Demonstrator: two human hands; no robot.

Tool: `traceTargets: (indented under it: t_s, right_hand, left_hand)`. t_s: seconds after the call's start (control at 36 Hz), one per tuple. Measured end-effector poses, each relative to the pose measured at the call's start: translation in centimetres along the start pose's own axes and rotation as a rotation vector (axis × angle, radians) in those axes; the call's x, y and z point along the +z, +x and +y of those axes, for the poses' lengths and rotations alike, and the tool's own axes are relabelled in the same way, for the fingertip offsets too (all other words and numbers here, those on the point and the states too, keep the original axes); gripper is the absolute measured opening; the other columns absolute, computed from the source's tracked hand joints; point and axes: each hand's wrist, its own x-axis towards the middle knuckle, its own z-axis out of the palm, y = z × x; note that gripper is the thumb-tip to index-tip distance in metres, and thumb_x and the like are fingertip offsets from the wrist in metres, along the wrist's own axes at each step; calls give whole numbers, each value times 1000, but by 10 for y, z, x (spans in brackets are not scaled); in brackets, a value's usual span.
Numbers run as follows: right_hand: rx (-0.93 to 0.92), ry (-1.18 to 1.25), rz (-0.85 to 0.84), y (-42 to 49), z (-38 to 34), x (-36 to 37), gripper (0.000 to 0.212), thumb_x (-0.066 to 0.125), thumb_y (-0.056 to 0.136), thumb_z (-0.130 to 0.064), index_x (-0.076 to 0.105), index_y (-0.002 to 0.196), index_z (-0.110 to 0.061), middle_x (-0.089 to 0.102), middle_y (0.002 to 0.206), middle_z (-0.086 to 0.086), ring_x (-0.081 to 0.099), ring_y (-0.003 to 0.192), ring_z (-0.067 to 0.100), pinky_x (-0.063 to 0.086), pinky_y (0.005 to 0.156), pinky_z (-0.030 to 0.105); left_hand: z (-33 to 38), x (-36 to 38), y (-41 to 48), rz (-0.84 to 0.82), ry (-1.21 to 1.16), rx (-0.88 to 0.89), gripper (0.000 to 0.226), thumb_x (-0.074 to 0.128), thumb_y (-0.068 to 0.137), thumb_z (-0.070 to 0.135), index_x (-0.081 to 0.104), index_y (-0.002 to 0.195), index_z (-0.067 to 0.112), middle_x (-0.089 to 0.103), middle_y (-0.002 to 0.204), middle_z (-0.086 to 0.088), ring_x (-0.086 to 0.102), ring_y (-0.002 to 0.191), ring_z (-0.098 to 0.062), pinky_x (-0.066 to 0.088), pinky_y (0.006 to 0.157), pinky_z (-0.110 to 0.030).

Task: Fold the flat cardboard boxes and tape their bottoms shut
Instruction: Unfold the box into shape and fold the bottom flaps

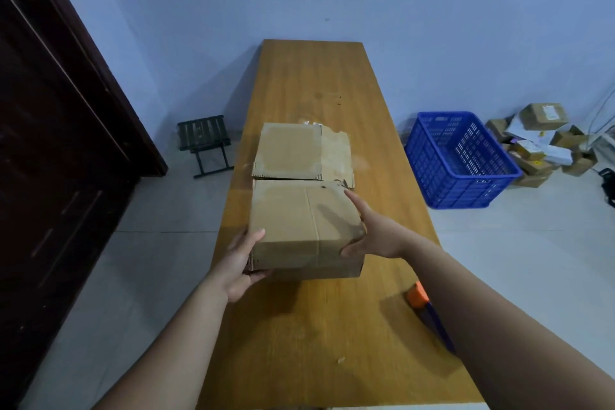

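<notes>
A folded cardboard box (299, 226) with a taped seam across its top sits in the middle of a long wooden table (319, 86). My left hand (239, 263) holds its near left corner, thumb on top and fingers under the edge. My right hand (376, 230) holds the right side, thumb on the near face and fingers stretched along the top edge. Directly behind it lies a stack of flat cardboard boxes (299, 151). An orange and blue tape dispenser (421, 298) lies on the table's right edge, partly hidden by my right forearm.
A blue plastic crate (462, 160) stands on the floor to the right of the table, with a heap of small boxes (539, 143) behind it. A small folding stool (206, 143) stands on the left near a dark door (60, 143).
</notes>
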Motion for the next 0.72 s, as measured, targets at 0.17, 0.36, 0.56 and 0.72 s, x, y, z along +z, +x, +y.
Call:
traceTargets:
  t_s: [0.17,0.36,0.56,0.72]
  right_hand:
    - [61,-383,25,-5,9,26,121,77,76,-24,-22,139,-54,37,137,8,57,93,20,57,76,36]
    - [135,-236,209,-23,42,71,123,72,82,-23,-35,139,-40,33,146,7,58,89,14,55,69,27]
    - [248,-50,255,-31,51,98,102,61,90,-14,-21,146,-38,34,147,5,56,84,8,50,62,21]
    - [262,232,293,-36,61,117,73,68,86,-26,23,144,-25,49,128,-7,51,98,4,46,80,20]
  left_hand:
    - [-20,-6,5,-300,318,26,129,91,36,47,11,137,56,43,129,2,45,119,-26,52,88,-44]
    - [-59,-12,14,-217,563,53,147,89,40,45,-15,145,45,32,138,7,37,128,-17,33,110,-42]
    - [-97,-20,17,-40,843,-66,115,87,60,38,17,148,13,48,137,-3,49,122,-21,39,101,-28]
    - [-109,-20,21,71,917,-5,104,84,68,21,17,147,14,36,143,-7,41,128,-21,38,89,-14]
